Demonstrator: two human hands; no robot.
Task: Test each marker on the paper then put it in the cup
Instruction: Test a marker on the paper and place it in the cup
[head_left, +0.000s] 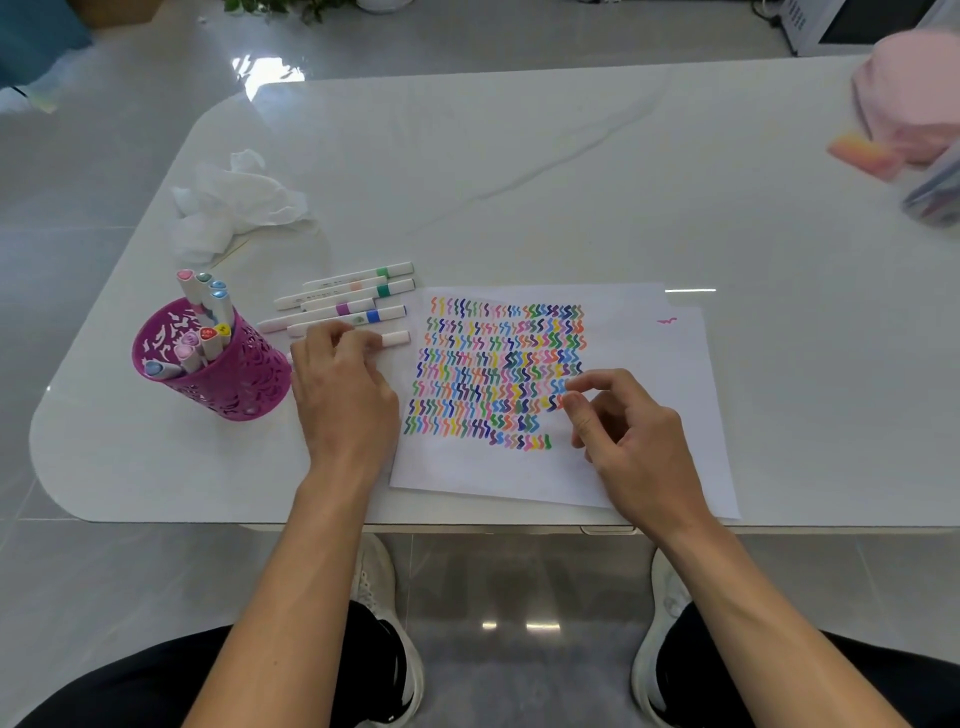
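Note:
A white sheet of paper (644, 395) lies on the table, covered with rows of coloured squiggles. Left of it stands a magenta cut-out cup (228, 379) holding several markers. Several more white markers (358, 291) lie in a loose row between cup and paper. My left hand (343, 395) reaches over the nearest marker (396, 339), fingers curled onto its barrel; only its white end shows. My right hand (628, 436) rests on the paper beside the squiggles, fingers loosely bent, holding nothing.
Crumpled white tissue (234, 202) lies behind the cup. At the far right edge sit a blurred pink object (914, 98) and a pouch of pens (935, 192). The white table's front edge (467, 525) runs just above my knees.

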